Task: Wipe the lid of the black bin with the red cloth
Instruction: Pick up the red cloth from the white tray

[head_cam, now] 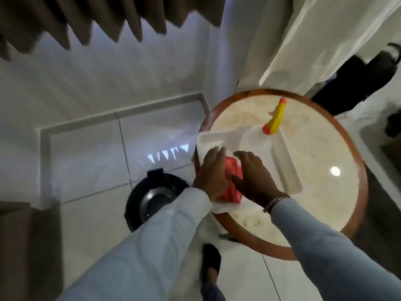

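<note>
- Head view: left hand [211,170] and right hand [252,174] press flat, fingers spread, on either side of the red cloth [233,181] in a white tray [288,170].
- Neither hand grips it yet; this looks like the pick-up step.
- The black bin [152,198] stands on the floor, lower left of the left hand; its lid looks unwiped. Next: gather the cloth, reach down.

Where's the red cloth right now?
In the head view the red cloth lies on the white tray at the near-left edge of the round table, between the left hand and right hand.
</note>
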Tool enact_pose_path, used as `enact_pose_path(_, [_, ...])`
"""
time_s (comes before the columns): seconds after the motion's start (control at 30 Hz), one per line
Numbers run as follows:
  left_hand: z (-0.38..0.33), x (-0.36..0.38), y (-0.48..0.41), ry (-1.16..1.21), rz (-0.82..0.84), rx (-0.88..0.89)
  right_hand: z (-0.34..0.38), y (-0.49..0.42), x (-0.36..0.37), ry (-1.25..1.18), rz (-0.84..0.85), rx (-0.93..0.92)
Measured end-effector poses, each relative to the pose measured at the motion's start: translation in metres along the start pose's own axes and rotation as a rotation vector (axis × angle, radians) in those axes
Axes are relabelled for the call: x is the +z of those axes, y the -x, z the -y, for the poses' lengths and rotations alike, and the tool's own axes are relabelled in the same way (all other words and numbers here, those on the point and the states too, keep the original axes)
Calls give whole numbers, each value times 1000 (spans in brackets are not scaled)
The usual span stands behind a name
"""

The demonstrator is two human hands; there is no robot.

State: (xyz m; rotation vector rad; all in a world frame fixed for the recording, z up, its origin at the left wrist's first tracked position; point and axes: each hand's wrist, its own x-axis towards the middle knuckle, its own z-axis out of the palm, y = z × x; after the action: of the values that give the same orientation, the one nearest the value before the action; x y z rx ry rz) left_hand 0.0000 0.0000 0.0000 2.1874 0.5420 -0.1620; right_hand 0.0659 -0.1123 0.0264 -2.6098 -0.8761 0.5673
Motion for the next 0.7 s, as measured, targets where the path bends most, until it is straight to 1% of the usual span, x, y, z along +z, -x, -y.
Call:
enact_pose_path(0.03, [7, 11, -12, -74, 52, -33, -11, -7, 14, 20, 21, 21])
enact_pose_path(0.13, [17, 21, -37, -311, 104, 12, -27, -19, 38, -1, 24, 125])
enact_pose_path(0.2, [16, 30, -47, -448, 103, 94, -38, -23, 56, -49, -7, 189])
enact_pose_path(0.3, [19, 37, -55, -518, 65, 109, -48, -26, 71, -105, -75, 225])
enact_pose_path(0.4, [21, 38, -59, -448, 64, 97, -49, -27, 72, -229, -81, 251])
enact_pose_path(0.47, [17, 32, -63, -320, 75, 69, -48, -27, 64, -338, -96, 300])
enact_pose_path(0.53, [14, 22, -65, -179, 60, 74, -47, -25, 47, -361, -124, 304])
enact_pose_path(0.6, [10, 4, -60, -56, 50, 153, -39, -25, 25, -328, -141, 260])
enact_pose_path(0.7, [7, -34, -48, 88, 33, 289, -16, -25, -11, -295, -136, 142])
